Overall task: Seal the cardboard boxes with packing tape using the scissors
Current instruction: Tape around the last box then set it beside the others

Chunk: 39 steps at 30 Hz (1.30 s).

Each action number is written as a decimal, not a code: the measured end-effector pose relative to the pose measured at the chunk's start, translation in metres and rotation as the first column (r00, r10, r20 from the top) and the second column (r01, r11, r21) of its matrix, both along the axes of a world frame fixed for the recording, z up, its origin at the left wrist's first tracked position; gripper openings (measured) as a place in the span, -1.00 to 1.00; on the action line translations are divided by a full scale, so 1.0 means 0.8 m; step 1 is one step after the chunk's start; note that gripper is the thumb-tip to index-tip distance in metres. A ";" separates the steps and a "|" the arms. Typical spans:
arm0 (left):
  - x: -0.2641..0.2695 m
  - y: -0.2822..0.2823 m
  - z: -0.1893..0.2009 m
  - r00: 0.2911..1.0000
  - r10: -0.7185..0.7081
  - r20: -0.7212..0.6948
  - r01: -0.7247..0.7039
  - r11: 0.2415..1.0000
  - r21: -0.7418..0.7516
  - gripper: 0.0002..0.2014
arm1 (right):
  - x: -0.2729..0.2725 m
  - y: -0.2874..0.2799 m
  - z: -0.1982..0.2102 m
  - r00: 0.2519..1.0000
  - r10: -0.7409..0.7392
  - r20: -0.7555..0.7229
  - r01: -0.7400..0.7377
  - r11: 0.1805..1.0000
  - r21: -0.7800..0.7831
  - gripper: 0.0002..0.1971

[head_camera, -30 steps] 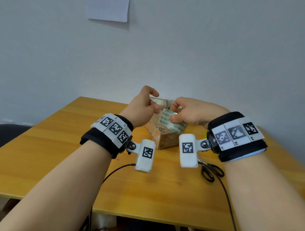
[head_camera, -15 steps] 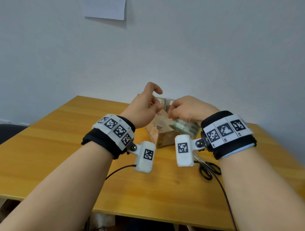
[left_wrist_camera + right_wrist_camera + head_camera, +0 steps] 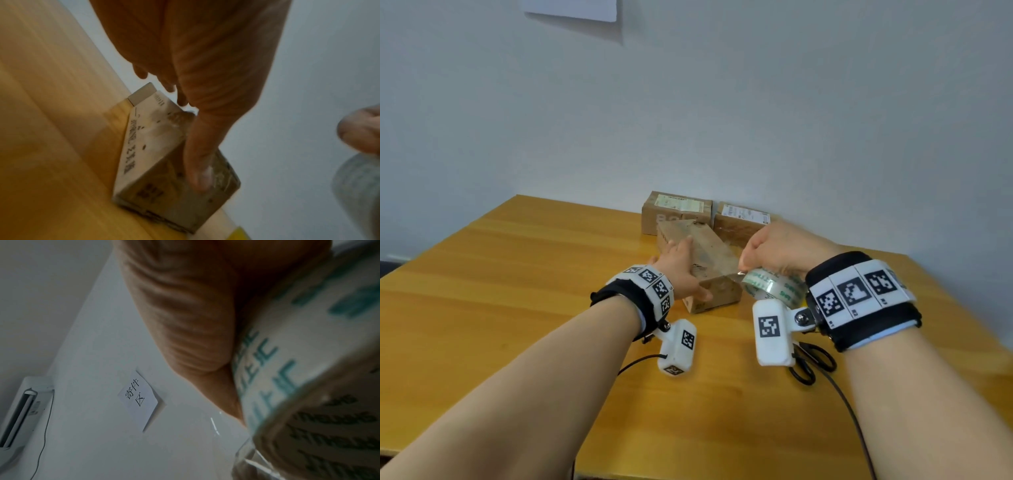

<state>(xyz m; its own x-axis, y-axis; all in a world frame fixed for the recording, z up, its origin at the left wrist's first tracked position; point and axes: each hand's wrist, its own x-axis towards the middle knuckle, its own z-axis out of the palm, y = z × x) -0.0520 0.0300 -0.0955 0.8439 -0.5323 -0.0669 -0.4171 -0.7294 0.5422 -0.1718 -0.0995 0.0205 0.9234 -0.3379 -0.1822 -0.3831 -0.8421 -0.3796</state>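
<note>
Box point(image 3: 705, 262) lies on the tabletop point(image 3: 517, 308), long axis running away from you; your left hand point(image 3: 678, 270) presses flat on it, your right hand point(image 3: 780, 250) grips the tape point(image 3: 774, 286) at its near right corner, scissors point(image 3: 811, 363) nearest that hand

A paper note point(image 3: 138, 400) on the wall reads "寄件区"; print on the tape roll point(image 3: 308, 369) is too blurred to read

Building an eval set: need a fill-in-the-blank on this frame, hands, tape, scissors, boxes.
1. The left hand rests on the near ____.
2. The right hand grips the ____ roll.
3. The scissors lie on the ____, untouched.
4. Behind the near box, ____ more boxes stand by the wall.

Missing words: box; tape; table; two
</note>
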 end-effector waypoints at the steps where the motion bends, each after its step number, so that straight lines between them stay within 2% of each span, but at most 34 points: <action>1: 0.002 0.001 -0.002 1.000 -0.016 -0.021 0.015 0.999 -0.035 0.28 | 0.002 -0.003 0.000 1.000 0.002 -0.005 -0.002 1.000 0.004 -0.90; 6: -0.001 0.023 -0.002 0.959 -0.252 -0.131 0.232 0.961 -0.152 0.34 | 0.013 -0.002 0.010 0.999 0.029 -0.027 -0.030 0.999 -0.028 -0.90; 8: 0.002 0.041 0.002 0.933 -0.297 -0.204 0.232 0.929 -0.289 0.32 | 0.020 0.006 0.014 0.998 0.061 -0.026 -0.063 0.996 -0.059 -0.90; 9: 0.003 0.050 0.006 0.925 -0.288 -0.248 0.180 0.906 -0.382 0.25 | 0.025 0.010 0.015 0.997 0.075 -0.023 -0.076 0.994 -0.072 -0.90; 12: 0.000 0.068 0.026 0.884 -0.308 -0.353 0.025 0.784 -0.621 -0.10 | 0.039 0.030 0.017 0.992 0.125 -0.032 -0.128 0.986 -0.110 -0.90; 14: -0.003 0.072 0.038 0.887 -0.322 -0.332 0.031 0.758 -0.652 -0.34 | 0.046 0.044 0.018 0.985 0.168 -0.043 -0.172 0.974 -0.147 -0.89; 16: -0.005 0.074 0.045 0.913 -0.285 -0.291 0.025 0.753 -0.658 -0.75 | 0.053 0.055 0.018 0.975 0.215 -0.046 -0.220 0.958 -0.185 -0.88; 17: -0.003 0.075 0.046 0.928 -0.245 -0.280 -0.006 0.742 -0.670 -0.88 | 0.056 0.059 0.018 0.971 0.235 -0.052 -0.241 0.951 -0.195 -0.86; 19: 0.002 0.078 0.046 0.939 -0.159 -0.306 -0.104 0.716 -0.691 -0.88 | 0.058 0.061 0.017 0.962 0.264 -0.071 -0.273 0.948 -0.166 -0.72; 21: 0.006 0.081 0.047 0.929 -0.101 -0.357 -0.190 0.696 -0.692 -0.84 | 0.057 0.060 0.015 0.945 0.300 -0.134 -0.316 0.941 -0.119 -0.40; 23: 0.009 0.084 0.046 0.911 -0.095 -0.400 -0.228 0.694 -0.683 -0.79 | 0.054 0.059 0.013 0.926 0.328 -0.188 -0.352 0.929 -0.113 -0.08; 25: 0.008 0.087 0.043 0.891 -0.109 -0.441 -0.251 0.691 -0.678 -0.76 | 0.054 0.057 0.011 0.927 0.333 -0.171 -0.361 0.917 -0.168 0.05; 27: 0.007 0.091 0.040 0.868 -0.114 -0.483 -0.297 0.661 -0.689 -0.75 | 0.055 0.057 0.013 0.942 0.312 -0.119 -0.333 0.904 -0.269 -0.07; 29: 0.006 0.096 0.036 0.847 -0.104 -0.520 -0.362 0.604 -0.710 -0.77 | 0.056 0.055 0.014 0.955 0.296 -0.025 -0.279 0.864 -0.419 -0.29; 30: 0.006 0.098 0.034 0.832 -0.113 -0.543 -0.392 0.573 -0.720 -0.80 | 0.057 0.053 0.012 0.955 0.291 0.052 -0.243 0.873 -0.423 -0.39; 32: 0.004 0.102 0.031 0.796 -0.154 -0.585 -0.439 0.518 -0.734 -0.86 | 0.059 0.053 0.004 0.938 0.285 0.199 -0.218 0.928 -0.301 -0.49; 35: 0.000 0.106 0.028 0.743 -0.168 -0.648 -0.517 0.470 -0.715 -0.92 | 0.060 0.054 -0.017 0.904 0.291 0.313 -0.238 0.951 -0.196 -0.52; 37: -0.006 0.107 0.023 0.716 -0.137 -0.684 -0.562 0.469 -0.682 -0.87 | 0.061 0.053 -0.027 0.889 0.289 0.356 -0.227 0.952 -0.205 -0.52; 39: -0.015 0.102 0.017 0.705 -0.089 -0.703 -0.581 0.495 -0.646 -0.85 | 0.063 0.047 -0.033 0.872 0.221 0.437 -0.148 0.969 -0.196 -0.60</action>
